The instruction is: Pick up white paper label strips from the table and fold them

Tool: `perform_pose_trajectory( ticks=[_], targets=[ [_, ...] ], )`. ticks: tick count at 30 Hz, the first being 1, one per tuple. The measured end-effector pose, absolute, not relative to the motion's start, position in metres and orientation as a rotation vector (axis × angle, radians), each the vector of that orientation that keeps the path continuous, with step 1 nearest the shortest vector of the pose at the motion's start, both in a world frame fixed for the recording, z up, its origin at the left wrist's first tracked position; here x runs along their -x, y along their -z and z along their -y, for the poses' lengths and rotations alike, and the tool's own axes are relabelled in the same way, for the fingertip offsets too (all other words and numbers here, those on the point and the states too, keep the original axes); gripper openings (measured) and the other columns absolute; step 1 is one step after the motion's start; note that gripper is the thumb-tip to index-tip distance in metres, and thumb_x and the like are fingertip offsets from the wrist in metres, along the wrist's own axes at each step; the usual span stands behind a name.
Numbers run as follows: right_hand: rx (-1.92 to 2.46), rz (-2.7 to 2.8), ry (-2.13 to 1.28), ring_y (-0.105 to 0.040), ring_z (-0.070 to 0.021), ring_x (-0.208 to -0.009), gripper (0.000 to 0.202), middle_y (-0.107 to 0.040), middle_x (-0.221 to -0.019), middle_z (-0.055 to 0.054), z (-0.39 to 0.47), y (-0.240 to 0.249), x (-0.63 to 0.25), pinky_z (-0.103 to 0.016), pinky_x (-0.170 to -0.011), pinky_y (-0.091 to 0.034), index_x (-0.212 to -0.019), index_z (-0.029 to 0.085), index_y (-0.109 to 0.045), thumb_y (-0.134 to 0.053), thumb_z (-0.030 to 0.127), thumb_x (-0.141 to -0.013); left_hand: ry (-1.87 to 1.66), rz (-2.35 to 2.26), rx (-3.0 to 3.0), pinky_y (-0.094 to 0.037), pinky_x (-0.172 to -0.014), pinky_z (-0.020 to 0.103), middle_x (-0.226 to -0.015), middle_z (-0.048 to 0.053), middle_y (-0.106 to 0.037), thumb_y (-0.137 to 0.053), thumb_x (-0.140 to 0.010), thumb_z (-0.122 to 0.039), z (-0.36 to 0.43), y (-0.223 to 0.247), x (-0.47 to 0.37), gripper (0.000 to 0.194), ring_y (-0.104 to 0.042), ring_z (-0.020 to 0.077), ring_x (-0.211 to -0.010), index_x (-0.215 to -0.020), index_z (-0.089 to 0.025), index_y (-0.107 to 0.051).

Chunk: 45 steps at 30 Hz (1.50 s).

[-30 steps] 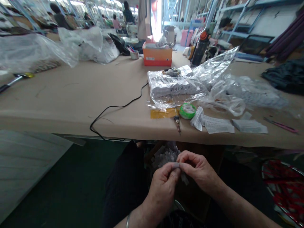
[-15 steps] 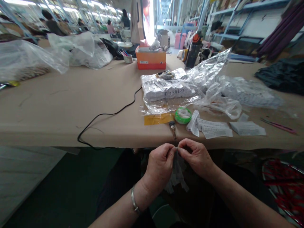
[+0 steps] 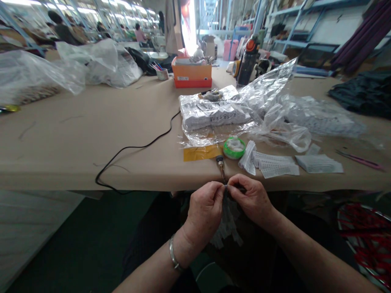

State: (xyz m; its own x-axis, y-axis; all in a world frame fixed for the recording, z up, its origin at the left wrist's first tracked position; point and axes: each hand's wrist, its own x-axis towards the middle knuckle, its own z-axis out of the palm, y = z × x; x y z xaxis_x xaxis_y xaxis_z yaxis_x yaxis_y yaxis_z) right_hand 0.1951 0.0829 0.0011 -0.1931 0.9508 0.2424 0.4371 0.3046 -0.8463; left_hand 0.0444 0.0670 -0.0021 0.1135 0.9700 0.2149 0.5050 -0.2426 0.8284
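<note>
My left hand [image 3: 204, 211] and my right hand [image 3: 252, 199] meet just in front of the table edge. Both pinch the top of a bunch of thin whitish label strips [image 3: 227, 224], which hangs down between them. Right above my fingertips is the tip of a soldering iron [image 3: 220, 162] lying on the table and pointing toward me. The tip reaches the pinched strips or nearly so; actual contact I cannot make out. Beside the iron stands a round green tub [image 3: 234, 147] with white fluffy stuff inside. Printed white labels [image 3: 275, 164] lie to its right.
A black cord [image 3: 134, 147] curves over the brown-covered table [image 3: 76, 138]. Behind the iron lie an amber strip [image 3: 200, 153] and a plastic-wrapped white bundle [image 3: 214, 114]. Farther off are an orange box [image 3: 192, 77] and a dark bottle [image 3: 247, 63]. Pink-handled tweezers [image 3: 360, 159] rest at right.
My hands have moved slightly forward with the strips, closing the gap to the soldering iron's tip. The whole view has shifted a little. Both pinches stay closed.
</note>
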Motion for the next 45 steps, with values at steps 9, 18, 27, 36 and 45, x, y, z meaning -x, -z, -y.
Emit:
perform_pose_trajectory(
  ticks=[9, 18, 27, 36, 45],
  targets=[
    [1.231, 1.787, -0.811, -0.049, -0.0103, -0.060, 0.009, -0.053, -0.065, 0.003, -0.087, 0.001, -0.197, -0.020, -0.058, -0.040, -0.074, 0.017, -0.058, -0.054, 0.020, -0.082, -1.008, -1.446, -1.869, -0.041, -0.065, 0.022, -0.074, 0.002, -0.064, -0.045, -0.090, -0.027, -0.074, 0.006, -0.044, 0.021, -0.057, 0.0131, -0.067, -0.080, -0.019, -0.062],
    [1.213, 1.840, -0.768, -0.057, -0.0112, -0.063, 0.007, -0.062, -0.071, 0.001, -0.077, 0.002, -0.201, -0.020, -0.061, -0.044, -0.085, 0.017, -0.062, -0.058, 0.023, -0.084, -1.080, -1.437, -1.859, -0.042, -0.063, 0.022, -0.070, 0.001, -0.064, -0.049, -0.088, -0.023, -0.070, 0.006, -0.044, 0.018, -0.057, 0.0121, -0.064, -0.077, -0.018, -0.062],
    [1.385, 2.100, 0.241, -0.053, -0.0273, -0.104, 0.019, -0.065, -0.102, -0.009, -0.078, -0.006, -0.255, -0.044, -0.092, -0.040, -0.101, 0.017, -0.063, -0.061, 0.023, -0.083, -1.015, -1.427, -1.689, -0.047, -0.081, 0.025, -0.095, 0.006, -0.072, -0.057, -0.082, -0.024, -0.048, 0.036, -0.026, 0.019, -0.066, 0.0196, -0.088, -0.096, -0.020, -0.069],
    [1.328, 2.066, 0.483, -0.047, -0.0283, -0.120, 0.014, -0.067, -0.113, -0.002, -0.093, 0.015, -0.263, -0.057, -0.108, -0.021, -0.097, 0.024, -0.067, -0.063, 0.021, -0.083, -0.959, -1.371, -1.459, -0.047, -0.072, 0.025, -0.080, 0.004, -0.073, -0.063, -0.077, -0.025, -0.044, 0.039, -0.039, 0.012, -0.065, 0.0195, -0.077, -0.083, -0.020, -0.073],
    [1.039, 2.047, 0.298, -0.053, -0.0243, -0.111, 0.012, -0.069, -0.101, -0.002, -0.058, 0.011, -0.261, -0.055, -0.104, -0.029, -0.089, 0.024, -0.068, -0.057, 0.018, -0.087, -0.845, -0.774, -0.413, -0.051, -0.066, 0.029, -0.079, 0.009, -0.068, -0.059, -0.082, -0.038, -0.058, 0.005, -0.100, 0.028, -0.063, 0.0157, -0.068, -0.089, -0.011, -0.065]
  ],
)
